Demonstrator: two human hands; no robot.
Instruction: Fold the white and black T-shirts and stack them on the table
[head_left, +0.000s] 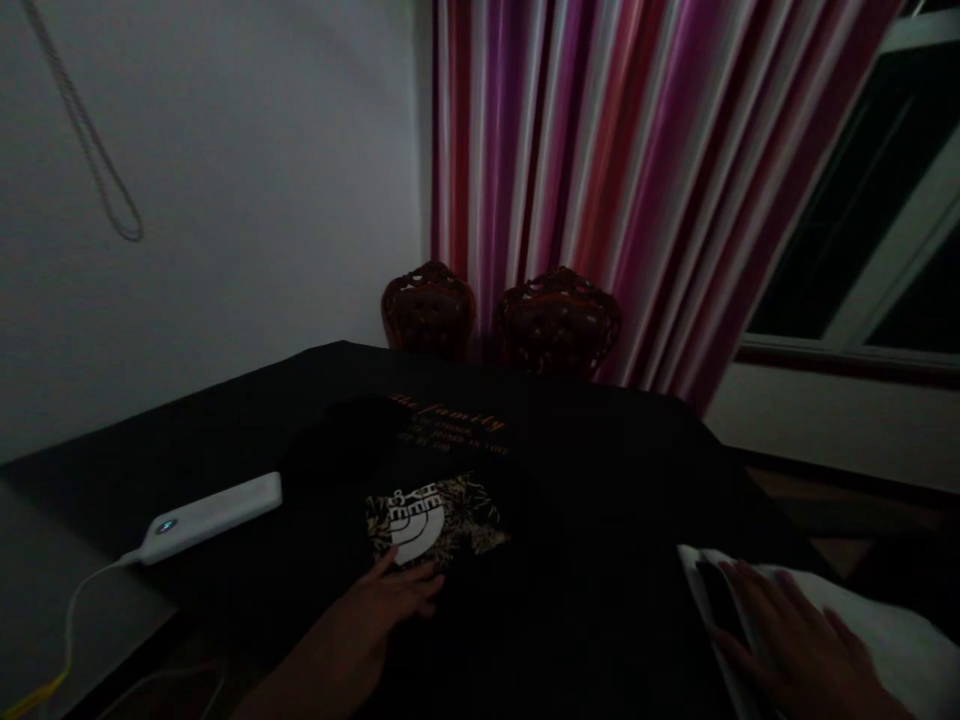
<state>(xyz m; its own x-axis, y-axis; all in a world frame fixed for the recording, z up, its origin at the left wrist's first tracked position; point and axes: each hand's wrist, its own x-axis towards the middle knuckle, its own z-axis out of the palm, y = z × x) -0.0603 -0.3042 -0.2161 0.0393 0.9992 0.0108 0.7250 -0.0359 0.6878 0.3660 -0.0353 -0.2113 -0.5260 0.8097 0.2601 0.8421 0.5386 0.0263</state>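
Observation:
The room is dim. A black garment (450, 470) with a white and patterned logo lies spread on a dark-covered table (600, 450). My left hand (397, 595) rests flat on the garment just below the logo, fingers apart. My right hand (795, 640) lies flat with spread fingers on a white cloth (892, 630) at the table's right near corner. Neither hand grips anything.
A white power bank (214, 515) with a lit dot and a cable lies at the table's left. Two carved dark-red chairs (559, 320) stand behind the table, before a pink striped curtain (637, 170). A window (885, 220) is at right.

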